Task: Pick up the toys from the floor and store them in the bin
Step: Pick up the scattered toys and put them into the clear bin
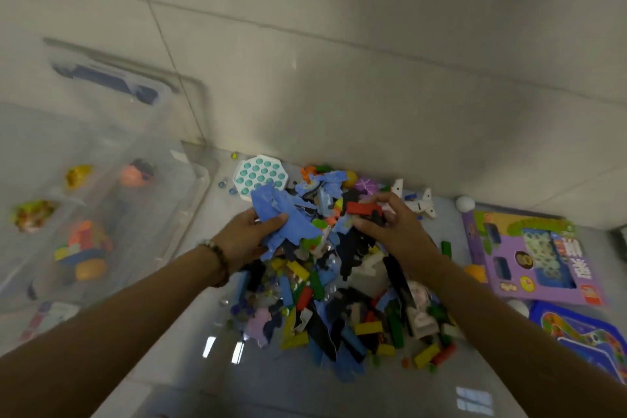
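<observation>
1. step: scooping a handful off the toy pile (339, 299) on the floor (271, 383). the lift looks just started, nothing over the bin yet.
2. my left hand (244, 234) is curled round a wad of blue foam pieces (271, 207), thumb on top.
3. my right hand (393, 231) has fingers bent down, pinching a red block (363, 208) plus some dark bits under it. can't tell how many.
4. the clear bin (163, 200) sits to my left, just beside the pile, open on top. a few toys are already inside.
5. progress: early. most of the pile is still on the floor, plus a pop-it toy (259, 176), a toy plane (417, 204) and a purple box (529, 258) near the wall.
6. next: squeeze both hands together, lift, swing left over the rim, then let go.
7. risk: the foam is floppy and the stack loose, so expect bits to shed on the way.
</observation>
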A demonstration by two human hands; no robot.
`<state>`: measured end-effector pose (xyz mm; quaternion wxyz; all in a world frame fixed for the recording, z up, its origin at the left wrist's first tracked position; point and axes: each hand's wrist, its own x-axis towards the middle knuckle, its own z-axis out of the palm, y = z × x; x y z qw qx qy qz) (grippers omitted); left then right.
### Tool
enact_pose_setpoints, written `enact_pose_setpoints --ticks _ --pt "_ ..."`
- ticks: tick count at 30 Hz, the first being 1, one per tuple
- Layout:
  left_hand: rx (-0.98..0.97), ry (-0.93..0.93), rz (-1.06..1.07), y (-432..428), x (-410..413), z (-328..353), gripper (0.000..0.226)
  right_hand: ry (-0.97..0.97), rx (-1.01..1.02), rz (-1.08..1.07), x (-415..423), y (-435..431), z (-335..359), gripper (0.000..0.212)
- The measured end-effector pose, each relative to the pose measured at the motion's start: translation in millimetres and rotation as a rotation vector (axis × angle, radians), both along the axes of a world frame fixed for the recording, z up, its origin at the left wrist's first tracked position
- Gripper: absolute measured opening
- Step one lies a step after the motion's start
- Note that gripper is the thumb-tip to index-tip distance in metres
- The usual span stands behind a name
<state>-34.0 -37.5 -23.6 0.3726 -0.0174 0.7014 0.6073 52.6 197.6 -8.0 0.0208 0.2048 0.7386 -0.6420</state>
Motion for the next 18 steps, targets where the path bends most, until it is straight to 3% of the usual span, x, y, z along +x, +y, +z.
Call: enact_pose_setpoints --ticks 3,9,14,18 --pt "0.056 0.059 0.019 -31 -27 62 0.009 0.064 -0.048 0.111 -39 -31 68 0.026" --pt "-0.016 0.165 0.091 -147 -65 161 0.011 0.217 -0.045 0.310 -120 -161 158 0.026" --pt "-0.126 0.197 0.306 -245 -83 186 0.018 0.210 -0.145 0.373 -174 -286 166 0.025" --pt "-0.156 0.121 0.419 -293 -93 168 0.024 0.090 -0.164 0.312 -203 -343 144 0.026"
